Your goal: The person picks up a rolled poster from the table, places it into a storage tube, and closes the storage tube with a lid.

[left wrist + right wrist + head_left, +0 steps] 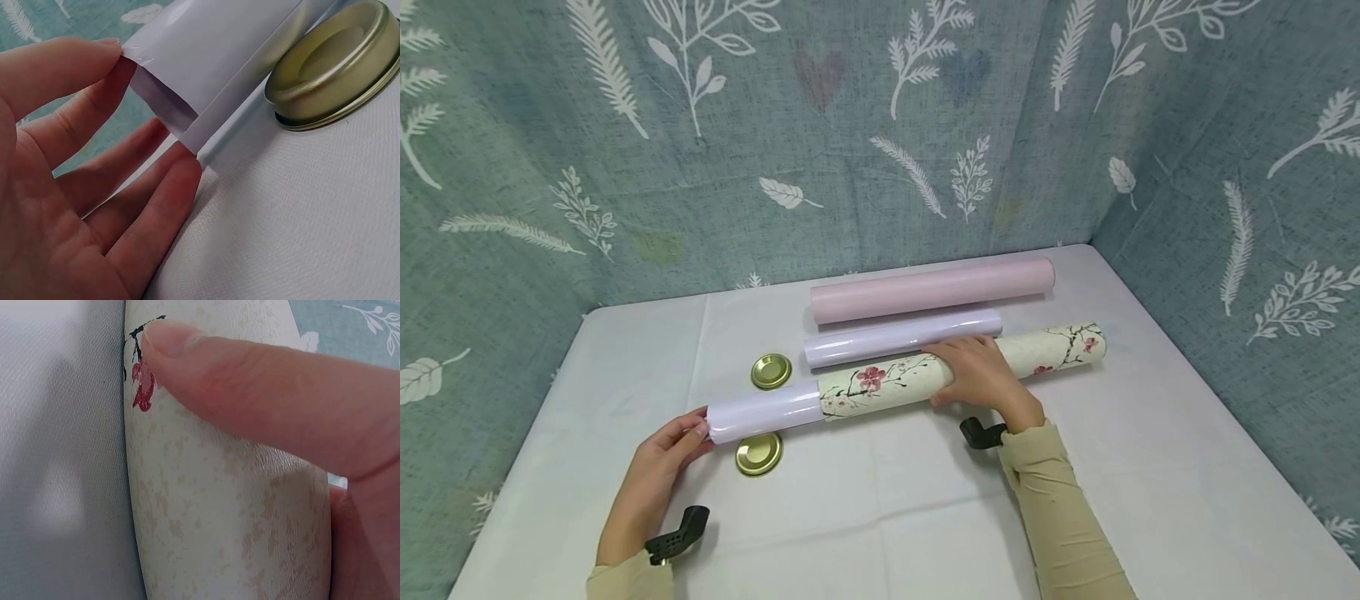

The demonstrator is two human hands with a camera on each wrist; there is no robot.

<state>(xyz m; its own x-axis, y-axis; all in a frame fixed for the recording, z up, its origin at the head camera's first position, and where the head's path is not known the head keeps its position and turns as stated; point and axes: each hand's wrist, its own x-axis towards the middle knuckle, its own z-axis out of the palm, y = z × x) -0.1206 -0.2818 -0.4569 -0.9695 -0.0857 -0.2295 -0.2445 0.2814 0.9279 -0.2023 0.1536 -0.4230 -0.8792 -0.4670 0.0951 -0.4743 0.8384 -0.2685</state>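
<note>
Left hand (651,475) nearest, fingers straight, tips touching the open end of a glossy white paper roll (763,414) that sticks out of a cream floral-print paper tube (1052,354) lying across the white tablecloth (887,517). Right hand (981,375) curled over the floral tube's middle, gripping it. Two round gold metal lids (759,454), one either side of the white roll. Behind: a second glossy white roll (880,342), then a pale pink paper roll (928,289), both lying flat.
</note>
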